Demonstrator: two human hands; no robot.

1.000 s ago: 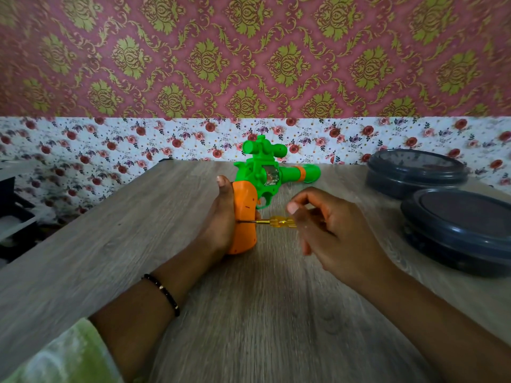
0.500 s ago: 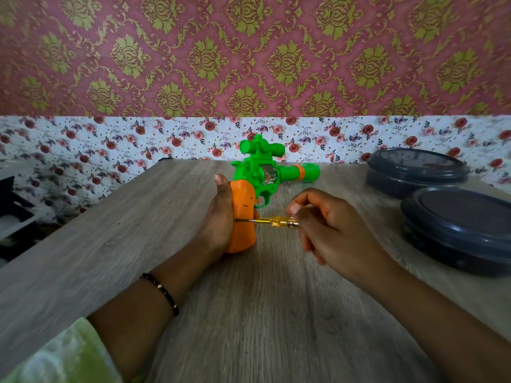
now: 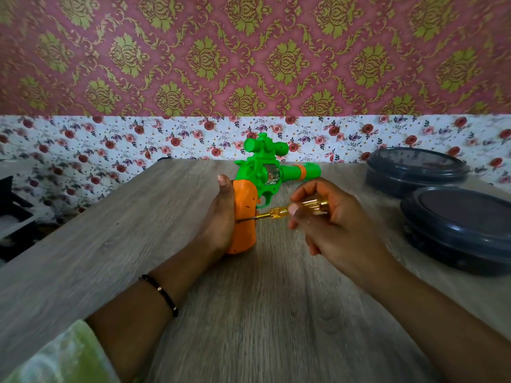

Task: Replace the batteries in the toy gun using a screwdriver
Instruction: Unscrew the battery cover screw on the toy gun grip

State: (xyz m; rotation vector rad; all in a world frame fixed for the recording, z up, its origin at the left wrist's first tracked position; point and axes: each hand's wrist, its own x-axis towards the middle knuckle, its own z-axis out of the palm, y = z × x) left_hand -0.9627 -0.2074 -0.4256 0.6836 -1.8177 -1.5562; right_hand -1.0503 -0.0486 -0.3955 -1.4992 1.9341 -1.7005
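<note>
A green toy gun [image 3: 265, 172] with an orange grip stands upright on the wooden table [image 3: 249, 313], barrel pointing right. My left hand [image 3: 218, 217] holds the orange grip from the left side, thumb up along its back edge. My right hand [image 3: 329, 219] pinches the yellow handle of a small screwdriver [image 3: 279, 212]. The screwdriver lies nearly level, and its thin metal tip touches the right face of the orange grip. No batteries are in sight.
Two dark round lidded containers [image 3: 414, 170] [image 3: 464, 228] sit at the table's right side, close to my right forearm. A floral wall rises behind the table's far edge. Dark objects [image 3: 13, 211] lie beyond the left edge.
My right hand has turned on the screwdriver, and more of the yellow handle now shows between its fingers. The gun and my left hand have stayed in place.
</note>
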